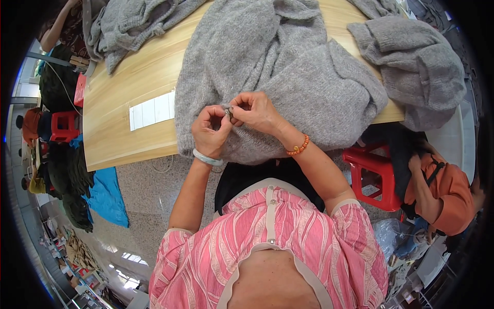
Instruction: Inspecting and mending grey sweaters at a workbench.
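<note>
A grey knitted garment (309, 87) lies bunched across the table in front of me and hangs over its near edge onto my lap. My left hand (211, 131) pinches a small bit of the grey knit, thumb against forefinger, at the garment's left part. Close beside it, my right hand (257, 112) is pinched on the same spot, the fingertips of both hands nearly meeting. A tiny dark detail shows between the fingertips, too small to name. The left wrist has a pale bangle, the right an orange bead bracelet.
The wooden table (113, 108) carries a white paper strip (152, 112) and another grey knit pile (139, 31) at far left. More grey knitwear (417, 67) lies at right. A person in orange (445, 190) sits by a red stool (373, 177). Blue sheeting (109, 198) lies at left.
</note>
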A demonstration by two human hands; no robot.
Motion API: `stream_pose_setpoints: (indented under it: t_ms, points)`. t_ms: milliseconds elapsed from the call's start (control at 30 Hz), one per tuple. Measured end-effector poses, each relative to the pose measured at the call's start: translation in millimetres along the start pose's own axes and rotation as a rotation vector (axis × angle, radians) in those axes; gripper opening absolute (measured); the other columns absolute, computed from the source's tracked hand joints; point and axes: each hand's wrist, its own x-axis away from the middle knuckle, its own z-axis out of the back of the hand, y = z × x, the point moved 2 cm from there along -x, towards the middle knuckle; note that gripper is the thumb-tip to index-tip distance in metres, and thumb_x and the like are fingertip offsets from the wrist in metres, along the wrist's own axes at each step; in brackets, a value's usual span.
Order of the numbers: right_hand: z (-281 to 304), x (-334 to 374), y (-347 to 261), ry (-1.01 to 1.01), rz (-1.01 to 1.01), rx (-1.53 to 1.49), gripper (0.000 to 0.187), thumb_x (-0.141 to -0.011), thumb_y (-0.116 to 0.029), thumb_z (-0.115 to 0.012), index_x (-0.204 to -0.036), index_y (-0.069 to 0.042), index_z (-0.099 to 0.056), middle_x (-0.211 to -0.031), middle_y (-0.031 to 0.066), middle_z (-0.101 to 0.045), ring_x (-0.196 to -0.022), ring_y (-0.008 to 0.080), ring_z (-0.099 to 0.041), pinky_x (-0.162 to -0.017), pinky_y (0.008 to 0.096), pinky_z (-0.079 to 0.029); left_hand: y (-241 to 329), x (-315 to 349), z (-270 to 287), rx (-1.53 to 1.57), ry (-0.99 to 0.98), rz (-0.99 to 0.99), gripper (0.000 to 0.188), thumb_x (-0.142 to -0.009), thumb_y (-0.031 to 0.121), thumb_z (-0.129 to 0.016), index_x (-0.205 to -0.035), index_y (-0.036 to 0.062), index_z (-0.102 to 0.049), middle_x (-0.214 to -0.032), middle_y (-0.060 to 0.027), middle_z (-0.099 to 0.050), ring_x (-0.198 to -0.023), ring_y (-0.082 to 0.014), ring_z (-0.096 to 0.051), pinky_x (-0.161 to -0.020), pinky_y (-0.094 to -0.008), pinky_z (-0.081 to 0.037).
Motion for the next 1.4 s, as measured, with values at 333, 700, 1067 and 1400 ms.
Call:
stream_pose_setpoints:
  t_ms: [333,700,1067,1400]
  points:
    - [-5,4,-5,-0.013,0.015,-0.012,0.017,-0.087,-0.011,-0.061,-0.091,0.005,-0.063,-0.078,0.0063,-0.066,-0.067,0.0092,-0.062,-0.06,0.0223,-0.053,-10,1,11,0.231,-0.036,0.189,0.015,-0.083,-0.003,-0.064,-0.097,-0.0007,-0.06,-0.093,-0.003,-0.062,-0.083,-0.0077,-0.059,-0.073,-0.0202,-0.048]
    - [-1,6,-9,0.081,0.333,0.439,0.012,-0.078,-0.008,-0.065,-0.083,0.002,-0.068,-0.074,0.0077,-0.067,-0.066,0.0099,-0.061,-0.058,0.0241,-0.048,-9,3,2,-0.117,0.034,-0.057,0.011,-0.076,0.0,-0.066,-0.084,0.0028,-0.058,-0.082,-0.0016,-0.06,-0.069,-0.007,-0.055,-0.063,-0.0208,-0.046]
    - [-3,5,-11,0.13,0.297,0.486,0.014,-0.072,-0.008,-0.064,-0.08,0.003,-0.065,-0.07,0.0101,-0.065,-0.065,0.0117,-0.062,-0.059,0.0256,-0.049,-7,2,4,-0.206,-0.079,-0.074,0.013,-0.08,-0.002,-0.066,-0.087,0.0036,-0.056,-0.088,0.0016,-0.055,-0.074,-0.0038,-0.051,-0.066,-0.0177,-0.043]
    - [6,-2,-6,-0.027,0.001,0.064,0.012,-0.077,-0.006,-0.063,-0.081,0.005,-0.064,-0.074,0.007,-0.066,-0.066,0.0104,-0.062,-0.059,0.0239,-0.052,-5,3,6,0.128,-0.063,0.152,0.016,-0.083,-0.003,-0.064,-0.097,0.0001,-0.06,-0.09,-0.0012,-0.061,-0.08,-0.0061,-0.057,-0.069,-0.018,-0.046]
